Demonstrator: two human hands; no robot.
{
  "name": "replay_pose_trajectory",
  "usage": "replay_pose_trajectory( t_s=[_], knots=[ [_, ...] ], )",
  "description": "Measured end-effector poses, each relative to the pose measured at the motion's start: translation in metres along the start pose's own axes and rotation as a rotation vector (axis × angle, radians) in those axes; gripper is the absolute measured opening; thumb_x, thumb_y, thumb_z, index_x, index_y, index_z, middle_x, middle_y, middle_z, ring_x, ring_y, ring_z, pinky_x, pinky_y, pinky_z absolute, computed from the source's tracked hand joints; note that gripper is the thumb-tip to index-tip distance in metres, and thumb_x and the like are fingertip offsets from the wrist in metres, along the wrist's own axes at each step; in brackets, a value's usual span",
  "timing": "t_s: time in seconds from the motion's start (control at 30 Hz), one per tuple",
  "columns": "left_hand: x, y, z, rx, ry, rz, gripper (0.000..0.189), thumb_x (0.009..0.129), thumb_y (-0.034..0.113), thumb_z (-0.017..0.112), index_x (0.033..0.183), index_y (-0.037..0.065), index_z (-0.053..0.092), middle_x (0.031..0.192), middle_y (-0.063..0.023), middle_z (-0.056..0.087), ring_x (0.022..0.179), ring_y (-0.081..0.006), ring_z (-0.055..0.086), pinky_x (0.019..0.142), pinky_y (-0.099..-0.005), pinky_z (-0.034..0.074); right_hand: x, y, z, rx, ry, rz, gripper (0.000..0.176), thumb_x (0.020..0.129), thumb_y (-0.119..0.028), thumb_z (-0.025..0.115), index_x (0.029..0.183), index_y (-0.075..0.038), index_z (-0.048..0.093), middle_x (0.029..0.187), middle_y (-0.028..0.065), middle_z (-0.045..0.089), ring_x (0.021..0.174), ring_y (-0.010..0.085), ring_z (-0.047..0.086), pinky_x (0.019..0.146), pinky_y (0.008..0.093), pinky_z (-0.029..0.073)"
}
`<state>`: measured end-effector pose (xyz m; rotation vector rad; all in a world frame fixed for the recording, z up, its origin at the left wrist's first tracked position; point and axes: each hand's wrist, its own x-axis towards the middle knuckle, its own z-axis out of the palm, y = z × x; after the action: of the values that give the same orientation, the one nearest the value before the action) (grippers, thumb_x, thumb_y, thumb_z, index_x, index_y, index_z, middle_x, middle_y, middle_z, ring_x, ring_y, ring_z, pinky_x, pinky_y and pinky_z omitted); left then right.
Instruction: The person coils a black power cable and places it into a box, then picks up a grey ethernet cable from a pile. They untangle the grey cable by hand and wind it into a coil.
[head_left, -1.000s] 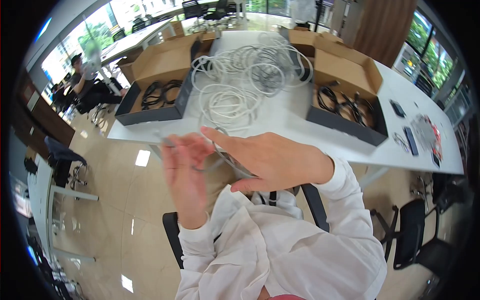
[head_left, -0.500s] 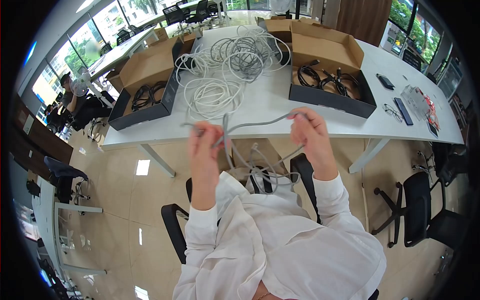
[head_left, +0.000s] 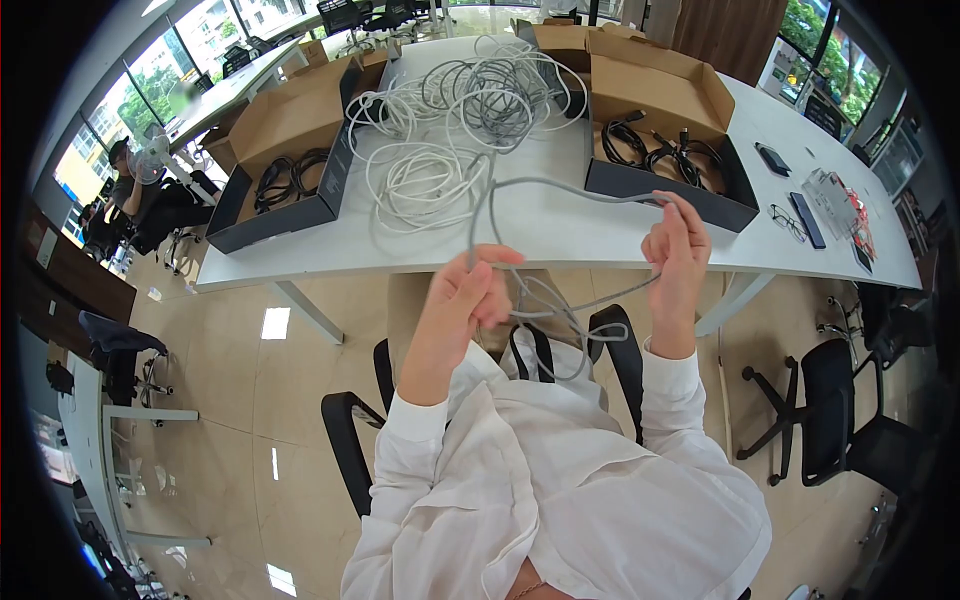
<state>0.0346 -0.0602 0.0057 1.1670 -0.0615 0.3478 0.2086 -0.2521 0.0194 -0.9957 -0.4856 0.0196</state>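
A long grey cable (head_left: 570, 187) hangs in loose loops between my two hands, above the lap and the front table edge. My right hand (head_left: 678, 245), on the right, pinches the cable between thumb and fingers. Lower and nearer to me, my left hand (head_left: 468, 300) has its fingers curled around the cable, whose strand runs behind the index finger; the exact grip is partly hidden. Lower loops dangle over the lap. Beyond my hands, a coil of white cable (head_left: 420, 190) and a tangle of grey and white cables (head_left: 500, 100) lie on the white table (head_left: 400, 250).
An open box (head_left: 275, 225) with black cables stands on the left of the table; another open box (head_left: 670, 200) with black cables is on the right. Eyeglasses (head_left: 788, 222), a phone (head_left: 808, 220) and a clear package (head_left: 832, 200) lie farther right. A person (head_left: 150, 200) sits at far left.
Both hands have shifted right, the right one also slightly up. The grey cable has moved right with them, and its upper loop now rises higher over the table.
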Motion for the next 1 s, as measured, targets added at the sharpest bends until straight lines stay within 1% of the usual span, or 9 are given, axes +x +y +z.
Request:
replay_pose_trajectory(
  t_s=[0.03,0.13,0.2,0.27,0.43,0.6,0.8,0.9,1.0],
  knots=[
    [-0.002,0.000,-0.007,0.042,0.042,0.017,0.053,0.102,0.052,0.035,0.107,0.004,0.058,0.060,0.0039,0.035,0.057,-0.0110,0.038,0.063,-0.0290,0.036,0.002,0.000,-0.008,0.031,0.004,-0.010,0.017,0.097,-0.014,0.055,0.102,-0.001,0.065,0.055,-0.0067,0.035,0.048,0.0031,0.028,0.045,0.0228,0.025],
    [-0.001,0.004,-0.018,-0.337,-0.007,0.292,0.042,0.103,0.043,0.038,0.101,0.005,0.057,0.058,0.0053,0.031,0.055,-0.0101,0.029,0.059,-0.0302,0.030,0.003,0.002,-0.016,0.129,0.050,-0.040,0.017,0.098,-0.014,0.055,0.104,-0.001,0.063,0.055,-0.0059,0.036,0.047,0.0035,0.030,0.044,0.0229,0.025],
    [-0.006,0.016,-0.004,-0.505,0.095,0.372,0.027,0.103,0.034,0.044,0.093,0.011,0.054,0.056,0.0050,0.024,0.052,-0.0098,0.025,0.058,-0.0277,0.027,-0.003,-0.003,-0.018,0.150,0.094,-0.069,0.017,0.098,-0.014,0.055,0.105,-0.001,0.062,0.056,-0.0049,0.036,0.046,0.0044,0.031,0.044,0.0232,0.026],
    [-0.006,0.023,-0.010,-0.555,0.042,0.470,0.026,0.101,0.033,0.047,0.087,0.011,0.050,0.054,0.0047,0.026,0.052,-0.0096,0.026,0.058,-0.0278,0.028,-0.008,-0.007,-0.017,0.180,0.104,-0.053,0.015,0.098,-0.015,0.052,0.104,-0.002,0.060,0.056,-0.0038,0.036,0.046,0.0069,0.034,0.045,0.0242,0.029],
    [-0.004,0.035,-0.020,-0.802,-0.088,0.476,0.028,0.098,0.029,0.053,0.078,0.012,0.041,0.054,0.0040,0.032,0.051,-0.0083,0.029,0.059,-0.0263,0.029,-0.010,-0.011,-0.033,0.383,0.160,-0.012,0.015,0.102,-0.017,0.040,0.096,-0.007,0.049,0.064,-0.0010,0.040,0.054,0.0144,0.045,0.056,0.0304,0.040],
    [0.003,0.047,-0.033,-1.003,-0.169,0.402,0.027,0.096,0.019,0.055,0.077,0.013,0.038,0.055,0.0041,0.033,0.051,-0.0080,0.033,0.063,-0.0258,0.032,-0.006,-0.014,-0.065,0.594,0.372,0.069,0.013,0.101,-0.016,0.038,0.093,-0.008,0.045,0.067,-0.0016,0.041,0.058,0.0145,0.044,0.064,0.0331,0.039],
    [0.016,0.050,-0.052,-1.150,-0.196,0.301,0.017,0.096,0.011,0.052,0.081,0.009,0.044,0.062,0.0034,0.039,0.058,-0.0086,0.038,0.067,-0.0269,0.036,-0.022,-0.025,-0.092,0.592,0.397,-0.069,0.013,0.102,-0.014,0.036,0.093,-0.009,0.045,0.068,-0.0026,0.039,0.056,0.0110,0.038,0.065,0.0317,0.037],
    [0.020,0.048,-0.058,-1.125,-0.173,0.361,0.009,0.097,0.012,0.052,0.091,0.005,0.051,0.065,0.0031,0.043,0.060,-0.0096,0.042,0.067,-0.0261,0.039,-0.035,-0.039,-0.083,0.474,0.399,-0.173,0.013,0.103,-0.015,0.037,0.097,-0.008,0.047,0.068,-0.0031,0.038,0.054,0.0092,0.037,0.064,0.0306,0.037],
    [0.021,0.051,-0.080,-1.111,-0.087,0.447,0.022,0.099,0.022,0.053,0.109,0.003,0.058,0.070,0.0019,0.050,0.063,-0.0094,0.048,0.062,-0.0255,0.042,-0.048,-0.050,-0.088,0.380,0.295,-0.261,0.014,0.103,-0.015,0.038,0.102,-0.008,0.049,0.068,-0.0038,0.038,0.053,0.0079,0.037,0.063,0.0297,0.036]
  ],
)
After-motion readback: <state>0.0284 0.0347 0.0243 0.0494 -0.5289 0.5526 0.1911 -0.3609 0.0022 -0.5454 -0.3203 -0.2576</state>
